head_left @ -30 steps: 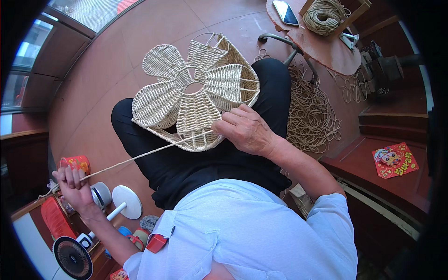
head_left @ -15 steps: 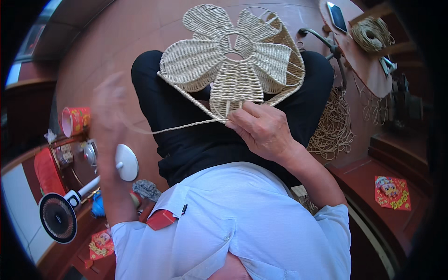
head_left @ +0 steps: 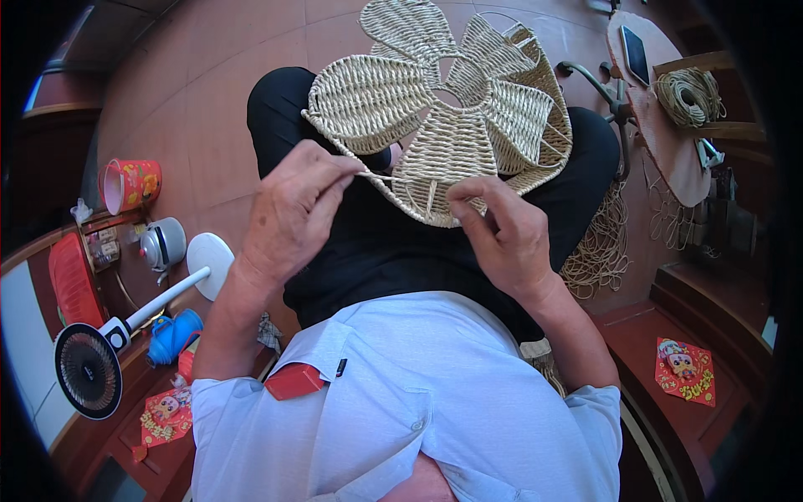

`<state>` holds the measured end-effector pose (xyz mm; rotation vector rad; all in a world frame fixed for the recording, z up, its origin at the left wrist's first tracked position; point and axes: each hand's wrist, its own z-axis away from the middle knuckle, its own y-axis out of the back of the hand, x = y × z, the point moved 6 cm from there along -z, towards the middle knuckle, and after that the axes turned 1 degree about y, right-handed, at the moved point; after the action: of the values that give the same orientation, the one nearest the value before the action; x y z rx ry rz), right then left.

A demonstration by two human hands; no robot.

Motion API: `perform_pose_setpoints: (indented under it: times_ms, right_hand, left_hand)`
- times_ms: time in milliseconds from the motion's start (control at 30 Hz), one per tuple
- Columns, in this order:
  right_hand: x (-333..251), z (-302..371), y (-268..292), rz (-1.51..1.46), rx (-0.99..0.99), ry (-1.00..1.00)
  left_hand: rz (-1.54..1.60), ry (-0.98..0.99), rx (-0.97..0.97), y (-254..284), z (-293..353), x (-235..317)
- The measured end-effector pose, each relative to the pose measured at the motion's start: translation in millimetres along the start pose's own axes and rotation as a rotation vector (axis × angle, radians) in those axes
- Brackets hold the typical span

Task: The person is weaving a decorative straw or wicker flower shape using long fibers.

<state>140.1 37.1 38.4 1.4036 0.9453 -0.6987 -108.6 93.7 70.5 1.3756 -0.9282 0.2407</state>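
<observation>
A flower-shaped woven straw piece [head_left: 447,151], with rounded petals around an open centre and a cord-wrapped rim, rests across my knees. My left hand [head_left: 293,209] pinches a thin straw cord [head_left: 376,176] between thumb and forefinger, close to the rim's near left side. The cord runs from those fingertips toward the rim. My right hand [head_left: 508,238] is curled at the near edge of the piece, thumb and forefinger closed on it below the front petal. Bare frame strands show between that petal and the rim.
Coiled straw cord [head_left: 687,96] and a phone [head_left: 634,55] lie on a board at right, with loose cord [head_left: 598,251] on the floor below. At left stand a red bucket [head_left: 132,186], a kettle [head_left: 162,244], a blue flask [head_left: 174,336] and a white fan [head_left: 89,371].
My left hand has come in from the far left to the rim, its cord now short rather than stretched out. The woven piece sits farther up and right in view.
</observation>
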Motion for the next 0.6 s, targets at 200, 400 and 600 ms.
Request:
perform_pose_setpoints:
  times_ms: [200,400,600]
  right_hand:
    - [-14,-2,-23,0.436,-0.181,0.139]
    - [-9,-4,-35,0.459,-0.321,0.021]
    - [-1,-9,-35,0.351,-0.361,-0.022]
  left_hand:
    - [-0.37,-0.19,-0.028,-3,-14,6]
    - [0.032,0.033,-0.309,-37,-23,-8]
    - [0.43,0.551,-0.655,-62,-8,-12]
